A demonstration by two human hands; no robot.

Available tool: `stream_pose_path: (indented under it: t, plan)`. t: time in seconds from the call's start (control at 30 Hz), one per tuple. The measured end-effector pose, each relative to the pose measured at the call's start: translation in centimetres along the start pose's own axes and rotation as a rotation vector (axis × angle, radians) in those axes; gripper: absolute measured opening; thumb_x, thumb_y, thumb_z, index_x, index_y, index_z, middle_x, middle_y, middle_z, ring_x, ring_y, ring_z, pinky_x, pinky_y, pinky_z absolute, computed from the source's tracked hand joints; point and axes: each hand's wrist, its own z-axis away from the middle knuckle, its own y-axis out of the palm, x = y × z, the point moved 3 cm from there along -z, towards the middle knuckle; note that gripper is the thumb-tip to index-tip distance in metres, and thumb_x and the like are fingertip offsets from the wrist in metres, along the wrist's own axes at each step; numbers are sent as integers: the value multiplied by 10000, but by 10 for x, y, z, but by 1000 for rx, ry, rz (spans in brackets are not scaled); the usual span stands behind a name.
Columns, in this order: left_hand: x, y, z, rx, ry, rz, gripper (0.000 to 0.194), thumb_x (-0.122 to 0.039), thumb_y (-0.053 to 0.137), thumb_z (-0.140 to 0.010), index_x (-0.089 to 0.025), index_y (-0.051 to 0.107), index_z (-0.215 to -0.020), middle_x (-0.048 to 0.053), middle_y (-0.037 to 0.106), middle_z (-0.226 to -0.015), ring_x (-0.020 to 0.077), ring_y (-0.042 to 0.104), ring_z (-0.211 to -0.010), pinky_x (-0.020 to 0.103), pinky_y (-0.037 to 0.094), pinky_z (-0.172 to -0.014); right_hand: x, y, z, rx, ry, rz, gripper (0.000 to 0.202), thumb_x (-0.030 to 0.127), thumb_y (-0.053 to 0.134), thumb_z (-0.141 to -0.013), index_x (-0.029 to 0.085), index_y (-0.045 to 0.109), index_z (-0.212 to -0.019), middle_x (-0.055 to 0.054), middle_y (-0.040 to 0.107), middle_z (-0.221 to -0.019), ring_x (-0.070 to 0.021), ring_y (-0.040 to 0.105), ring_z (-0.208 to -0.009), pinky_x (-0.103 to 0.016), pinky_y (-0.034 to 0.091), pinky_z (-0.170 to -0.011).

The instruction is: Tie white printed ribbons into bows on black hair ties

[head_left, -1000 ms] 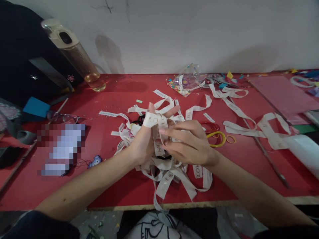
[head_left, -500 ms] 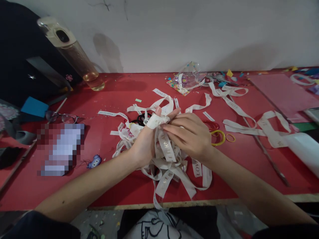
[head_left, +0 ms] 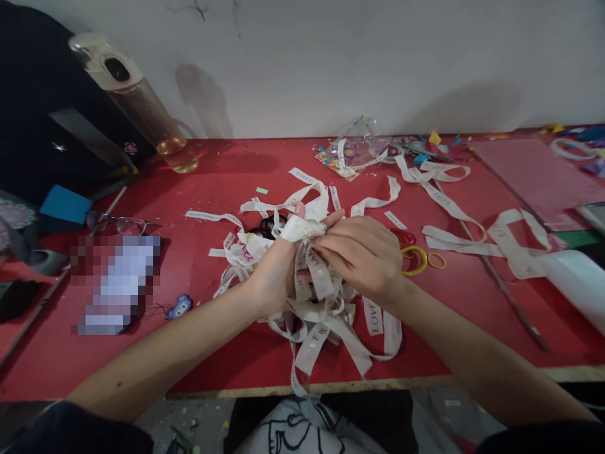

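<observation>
White ribbon [head_left: 301,229] with printed lettering is wound across my left hand [head_left: 278,277], between its upright thumb and its fingers. One fingertip of that hand pokes out past the winding; the rest of its fingers are mostly hidden. Against it, my right hand [head_left: 366,255] is closed, its fingertips pinching the ribbon at the winding. Lettered ribbon ends [head_left: 317,274] hang down between the two hands. Beneath lies a tangled pile of the same ribbon [head_left: 312,348] on the red table [head_left: 227,353]. Black rings [head_left: 273,225] show behind my left thumb.
Yellow bands [head_left: 416,261] lie right of my right hand, and loose ribbon [head_left: 442,198] trails farther right past a thin stick [head_left: 513,309]. To the left are a phone [head_left: 118,284], eyeglasses [head_left: 130,226] and a purple trinket [head_left: 179,307]. A bottle [head_left: 142,107] stands at the back left.
My right fingers have shifted slightly at the winding. The hanging ribbon ends have bent and spread apart below it. My left hand has barely moved.
</observation>
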Motion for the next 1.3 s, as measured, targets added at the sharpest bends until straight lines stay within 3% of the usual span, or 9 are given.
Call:
stream_pose_path:
  t: [0.17,0.27,0.4,0.53,0.67,0.77,0.9,1.13,1.3]
  plan:
    - [0,-5,-1,-54,79,-50,487,-570,673,-831,-152,713,-1077,-47,476,-593,62,411,-501,182,322,-484,2,4,2,-39,55,-31,165,133,709,-845,202,679,-991,-46,745,-857,-209,684,-823,-354,555,-741]
    - [3,-10,-2,-95,148,-86,413,-543,692,-824,-158,709,-971,-46,487,-629,53,395,-518,178,323,-500,4,8,2,-24,140,-81,150,136,696,-857,196,660,-990,-65,736,-887,-216,665,-842,-367,554,-762]
    - [8,-16,-6,-127,160,-122,412,-553,687,-818,-148,630,-771,-51,441,-607,48,369,-505,176,320,-500,5,14,-1,33,240,-183,65,152,654,-888,206,619,-888,-42,680,-802,-209,627,-837,-366,541,-763]
    - [10,-20,-9,-183,113,-130,482,-589,678,-802,-163,504,-657,-57,388,-572,50,334,-464,182,279,-453,4,16,-1,89,231,-181,103,146,647,-876,213,579,-837,-28,620,-766,-205,594,-828,-362,524,-739]
    - [9,-19,-11,-177,47,-95,477,-601,627,-836,-170,516,-664,-49,417,-558,67,368,-457,194,305,-446,7,12,0,11,18,-21,111,126,655,-855,216,591,-843,-41,626,-820,-201,580,-829,-365,525,-723]
    - [5,-16,-12,-144,40,-57,447,-565,569,-894,-160,575,-704,-44,444,-555,74,381,-465,194,311,-454,7,14,1,37,-120,41,103,118,643,-861,214,604,-863,-52,666,-866,-211,598,-885,-373,546,-738]
    - [2,-16,-11,-138,122,-74,402,-522,605,-891,-150,624,-738,-35,495,-573,72,413,-497,182,330,-475,2,14,3,11,-50,-81,127,106,651,-871,222,607,-899,-37,708,-957,-188,633,-895,-368,582,-760]
    - [5,-12,-11,-46,54,-12,386,-518,640,-865,-159,723,-979,-36,544,-584,54,386,-463,158,311,-447,3,9,10,71,-106,-81,131,146,641,-915,250,665,-992,9,761,-1020,-182,683,-898,-335,580,-733]
    - [4,-13,-10,-91,87,-29,349,-476,697,-831,-136,714,-907,-51,503,-595,30,353,-468,145,286,-455,2,9,11,50,-89,-15,137,134,665,-888,258,667,-946,26,760,-1067,-190,684,-937,-333,593,-772]
